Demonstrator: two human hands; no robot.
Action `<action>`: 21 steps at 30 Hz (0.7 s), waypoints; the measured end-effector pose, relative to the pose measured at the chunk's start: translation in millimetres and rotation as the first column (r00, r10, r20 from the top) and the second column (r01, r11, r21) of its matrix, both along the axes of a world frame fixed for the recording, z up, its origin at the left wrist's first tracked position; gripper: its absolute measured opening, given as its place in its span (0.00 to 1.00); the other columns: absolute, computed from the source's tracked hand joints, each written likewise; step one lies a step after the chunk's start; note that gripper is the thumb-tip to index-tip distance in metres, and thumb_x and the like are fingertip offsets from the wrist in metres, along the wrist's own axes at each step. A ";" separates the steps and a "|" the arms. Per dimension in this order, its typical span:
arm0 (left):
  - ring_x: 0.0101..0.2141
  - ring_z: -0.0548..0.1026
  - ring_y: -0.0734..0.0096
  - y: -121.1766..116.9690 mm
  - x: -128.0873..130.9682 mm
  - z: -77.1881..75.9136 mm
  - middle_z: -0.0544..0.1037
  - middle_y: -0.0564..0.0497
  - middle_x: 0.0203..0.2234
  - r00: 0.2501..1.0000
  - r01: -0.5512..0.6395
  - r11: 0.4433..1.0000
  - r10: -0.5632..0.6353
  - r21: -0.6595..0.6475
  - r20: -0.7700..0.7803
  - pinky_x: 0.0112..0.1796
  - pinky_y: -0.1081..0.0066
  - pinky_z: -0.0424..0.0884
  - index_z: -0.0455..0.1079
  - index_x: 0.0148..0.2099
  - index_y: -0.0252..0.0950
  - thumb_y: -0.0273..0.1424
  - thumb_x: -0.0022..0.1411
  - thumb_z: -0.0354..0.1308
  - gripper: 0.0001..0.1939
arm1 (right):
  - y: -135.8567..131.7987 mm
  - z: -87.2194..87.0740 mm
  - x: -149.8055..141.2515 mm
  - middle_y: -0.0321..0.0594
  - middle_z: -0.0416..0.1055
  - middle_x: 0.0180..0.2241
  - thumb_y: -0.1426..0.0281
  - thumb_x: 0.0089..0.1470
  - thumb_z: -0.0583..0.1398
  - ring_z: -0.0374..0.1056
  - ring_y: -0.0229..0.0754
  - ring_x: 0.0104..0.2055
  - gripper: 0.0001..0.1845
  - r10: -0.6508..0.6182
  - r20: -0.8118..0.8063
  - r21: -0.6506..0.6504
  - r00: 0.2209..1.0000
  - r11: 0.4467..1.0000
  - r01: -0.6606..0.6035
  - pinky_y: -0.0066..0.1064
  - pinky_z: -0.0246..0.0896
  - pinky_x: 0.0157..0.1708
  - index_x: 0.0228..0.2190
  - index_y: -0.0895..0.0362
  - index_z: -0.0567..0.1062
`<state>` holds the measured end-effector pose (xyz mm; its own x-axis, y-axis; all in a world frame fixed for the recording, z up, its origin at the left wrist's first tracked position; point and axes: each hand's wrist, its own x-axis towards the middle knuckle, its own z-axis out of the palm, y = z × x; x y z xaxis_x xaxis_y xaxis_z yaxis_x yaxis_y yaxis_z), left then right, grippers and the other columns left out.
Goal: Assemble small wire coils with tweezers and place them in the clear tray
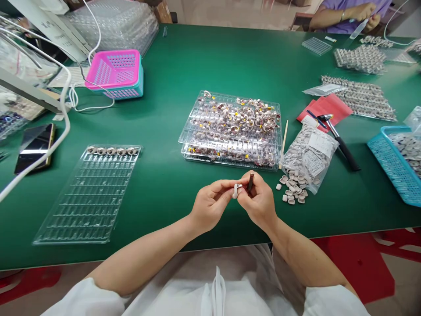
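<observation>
Close to the table's front edge, my left hand (212, 202) is closed, its fingertips pinching a small white curved plastic piece (235, 191). My right hand (259, 199) meets it there, thumb and fingers closed at the other side of the piece. A narrow dark tool (251, 181), which looks like the end of tweezers, sticks up between the right fingers; its tip is hidden. Just beyond the hands lie stacked clear trays (230, 164) filled with small white and dark parts with yellow tabs. Right of my right hand, small white plastic shells (294, 189) lie loose.
A clear slotted tray (88, 197) at left holds several parts in its top row. Pink and teal baskets (140, 79), a phone (34, 147) and cables stand farther left. At right are a bag of shells (309, 151), a hammer (344, 147) and a blue basket (391, 169). A co-worker (342, 15) sits opposite.
</observation>
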<state>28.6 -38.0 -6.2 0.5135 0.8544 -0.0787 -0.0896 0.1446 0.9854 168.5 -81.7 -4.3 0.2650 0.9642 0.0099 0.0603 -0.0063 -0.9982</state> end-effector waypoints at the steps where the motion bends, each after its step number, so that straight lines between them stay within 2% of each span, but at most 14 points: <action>1: 0.41 0.80 0.62 -0.1 -0.2 0.4 0.82 0.45 0.40 1.000 -0.004 1.000 0.004 0.009 -0.015 0.43 0.68 0.76 0.77 0.46 0.35 0.33 0.62 0.60 0.12 | 0.1 0.4 -0.1 0.32 0.63 0.26 0.74 0.49 0.58 0.61 0.35 0.25 0.06 0.005 0.009 -0.001 1.000 1.000 -0.005 0.27 0.58 0.24 0.28 0.54 0.63; 5: 0.38 0.80 0.62 2.3 -0.6 0.5 0.83 0.45 0.37 1.000 -0.004 1.000 0.004 -0.004 -0.024 0.41 0.68 0.76 0.77 0.45 0.34 0.33 0.60 0.62 0.12 | 0.9 0.8 2.0 0.32 0.62 0.25 0.73 0.49 0.58 0.58 0.34 0.25 0.06 0.013 0.016 -0.020 1.000 1.000 -0.013 0.27 0.56 0.24 0.27 0.54 0.63; 8: 0.39 0.80 0.61 7.2 -0.6 0.5 0.82 0.45 0.37 0.999 0.048 0.998 -0.048 -0.049 0.007 0.41 0.68 0.76 0.77 0.44 0.34 0.34 0.59 0.63 0.12 | 1.8 -0.1 6.0 0.31 0.60 0.24 0.72 0.49 0.59 0.54 0.33 0.24 0.06 0.014 0.024 -0.059 1.000 0.998 -0.013 0.27 0.53 0.23 0.27 0.54 0.64; 14: 0.40 0.79 0.63 17.7 -1.1 3.9 0.82 0.45 0.39 0.990 0.133 0.984 -0.127 -0.121 0.052 0.42 0.67 0.75 0.76 0.46 0.35 0.34 0.58 0.65 0.14 | 3.1 3.8 14.7 0.28 0.54 0.22 0.68 0.52 0.60 0.50 0.33 0.24 0.08 0.118 0.078 -0.173 0.990 0.979 -0.103 0.26 0.49 0.23 0.27 0.55 0.65; 17: 0.38 0.79 0.64 22.7 -2.0 3.7 0.82 0.45 0.38 0.986 0.148 0.964 -0.126 -0.220 0.111 0.42 0.65 0.76 0.77 0.44 0.34 0.34 0.57 0.66 0.13 | 2.5 6.5 20.6 0.30 0.59 0.24 0.65 0.54 0.61 0.53 0.34 0.25 0.06 0.189 0.048 -0.189 0.981 0.966 -0.177 0.27 0.52 0.24 0.32 0.54 0.70; 19: 0.37 0.79 0.64 26.1 -2.8 2.6 0.82 0.45 0.36 0.981 0.136 0.939 -0.082 -0.318 0.175 0.41 0.64 0.76 0.77 0.42 0.34 0.34 0.56 0.67 0.13 | 1.7 6.3 25.6 0.33 0.63 0.27 0.63 0.55 0.60 0.57 0.35 0.26 0.11 0.215 0.003 -0.185 0.977 0.960 -0.211 0.27 0.55 0.25 0.39 0.54 0.72; 21: 0.37 0.79 0.65 29.0 -3.6 1.3 0.82 0.46 0.36 0.972 0.109 0.910 -0.013 -0.399 0.236 0.43 0.65 0.75 0.77 0.41 0.34 0.34 0.55 0.67 0.12 | 1.4 4.3 29.5 0.34 0.65 0.27 0.60 0.55 0.61 0.59 0.36 0.26 0.15 0.187 -0.020 -0.184 0.982 0.965 -0.188 0.28 0.56 0.25 0.42 0.54 0.73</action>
<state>25.1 -9.1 -4.9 0.6089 0.7385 -0.2897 -0.2776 0.5404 0.7943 197.9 -80.3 0.0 0.0790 0.9818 -0.1727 0.0758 -0.1787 -0.9810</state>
